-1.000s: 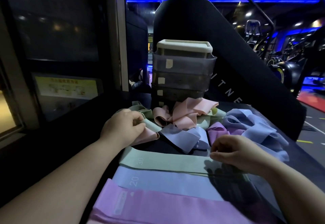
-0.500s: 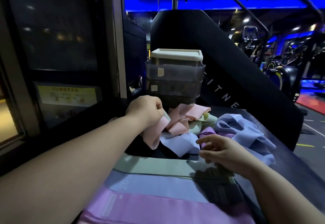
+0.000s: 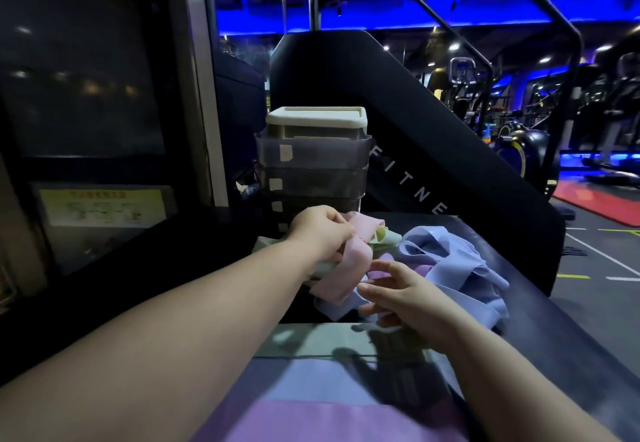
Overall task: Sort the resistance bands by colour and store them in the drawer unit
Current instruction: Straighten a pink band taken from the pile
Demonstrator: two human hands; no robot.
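**Sorting Resistance Bands: Status at the Pink-Band Pick-Up**

Sorting appears to be at an early stage, and storage does not appear to have begun.

**Completed so far.** Three bands lie flat, side by side, at the near end of the surface [image 3: 540, 323]: a green band [image 3: 311, 337], then a blue band [image 3: 311, 386], then a purple band [image 3: 329, 421] nearest the camera. These read as one starter row per colour. No pink row is visible.

**Current step.**
- The left grip [image 3: 322, 233] is closed round a pink band [image 3: 349, 263], holding it above the unsorted pile. The band's loose end hangs down.
- The right grip [image 3: 405, 299] holds nothing. Its fingers are spread and relaxed, close to the hanging end. Contact cannot be confirmed.

**Remaining.**
- The unsorted pile holds a heap of blue bands [image 3: 460, 261], a purple piece [image 3: 381, 273] and a pale green piece [image 3: 384, 235].
- The drawer unit [image 3: 315, 164] stands just behind the pile with every drawer pushed in. Its contents cannot be made out through the dark fronts.

Most of the work is judged outstanding.
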